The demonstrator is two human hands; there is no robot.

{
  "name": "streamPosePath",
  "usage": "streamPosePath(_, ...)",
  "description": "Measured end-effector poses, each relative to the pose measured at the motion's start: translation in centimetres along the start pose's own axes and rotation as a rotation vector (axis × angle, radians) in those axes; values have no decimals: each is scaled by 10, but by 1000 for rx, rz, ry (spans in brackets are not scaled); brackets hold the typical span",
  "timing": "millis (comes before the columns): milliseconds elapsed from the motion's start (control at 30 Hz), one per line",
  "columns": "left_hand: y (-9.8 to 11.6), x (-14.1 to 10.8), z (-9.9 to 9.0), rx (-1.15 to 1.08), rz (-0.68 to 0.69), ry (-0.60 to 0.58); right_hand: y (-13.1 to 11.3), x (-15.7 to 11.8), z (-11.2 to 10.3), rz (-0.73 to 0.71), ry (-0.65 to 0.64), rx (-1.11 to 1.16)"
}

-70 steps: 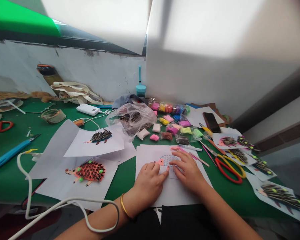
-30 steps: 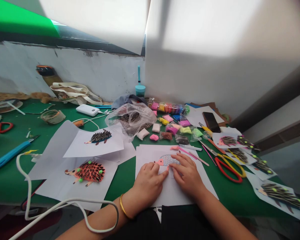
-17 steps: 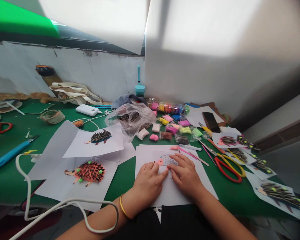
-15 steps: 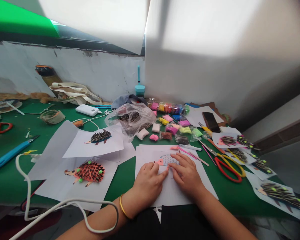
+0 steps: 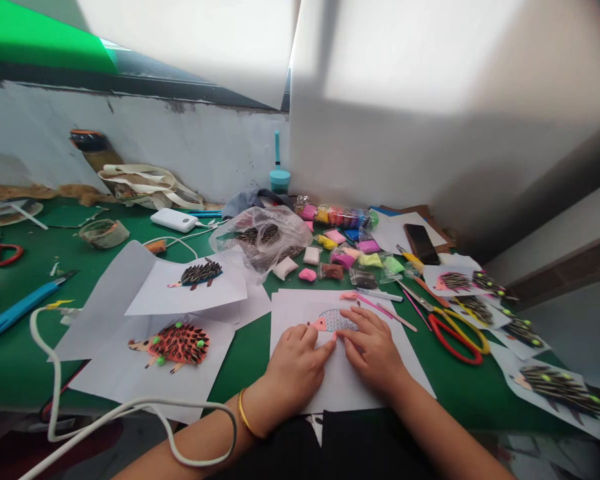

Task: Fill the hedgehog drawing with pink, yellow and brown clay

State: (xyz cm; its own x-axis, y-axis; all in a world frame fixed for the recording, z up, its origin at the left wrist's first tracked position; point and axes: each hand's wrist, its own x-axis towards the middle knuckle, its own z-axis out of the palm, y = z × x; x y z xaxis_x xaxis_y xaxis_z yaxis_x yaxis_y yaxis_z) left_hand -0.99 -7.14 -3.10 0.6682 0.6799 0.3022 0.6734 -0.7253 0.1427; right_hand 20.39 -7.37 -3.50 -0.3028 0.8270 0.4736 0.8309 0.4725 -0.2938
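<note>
Touching pink clay (image 5: 335, 337) with left hand (image 5: 300, 360), cannot tell whether gripping; resting loosely spread right hand (image 5: 373, 347) on hedgehog picture (image 5: 329, 321).

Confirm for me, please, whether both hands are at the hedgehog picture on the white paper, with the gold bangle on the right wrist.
Not quite: the head view shows the gold bangle on the left wrist. The left hand and right hand are both at the hedgehog picture.
</note>
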Motion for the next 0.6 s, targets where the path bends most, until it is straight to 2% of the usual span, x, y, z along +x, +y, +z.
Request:
streamPosePath(267, 0, 0, 0, -9, -7, 2, -1, -1, 2, -29, -43, -32)
streamPosePath(600, 2, 0, -6, -21, -37, -28, -5, -1, -5, -79, -7, 16)
